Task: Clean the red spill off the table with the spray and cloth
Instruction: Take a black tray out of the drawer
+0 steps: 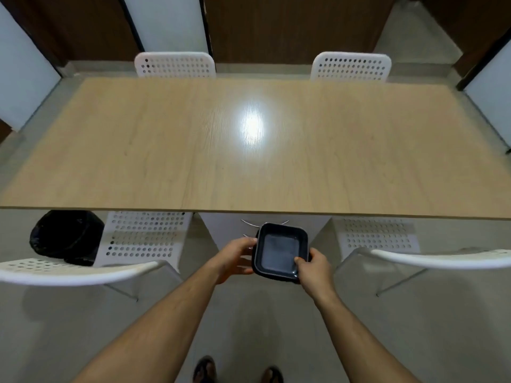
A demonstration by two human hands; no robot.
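Table: long pale wood-grain top, glare patch mid-surface; no red spill discernible on it. Near edge runs just beyond black square tray, held off table over floor. Tray shallow, rounded corners; contents unclear. Left hand fingers curled at tray's left rim; right hand pinches near-right corner. White perforated chairs line both long edges.

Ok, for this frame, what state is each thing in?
Black tray: held off the table, tilted, looks empty.
Left hand: grips the tray's left edge.
Right hand: grips its right corner.
Table: no red spill visible.
Black bin: on the floor, bag-lined.
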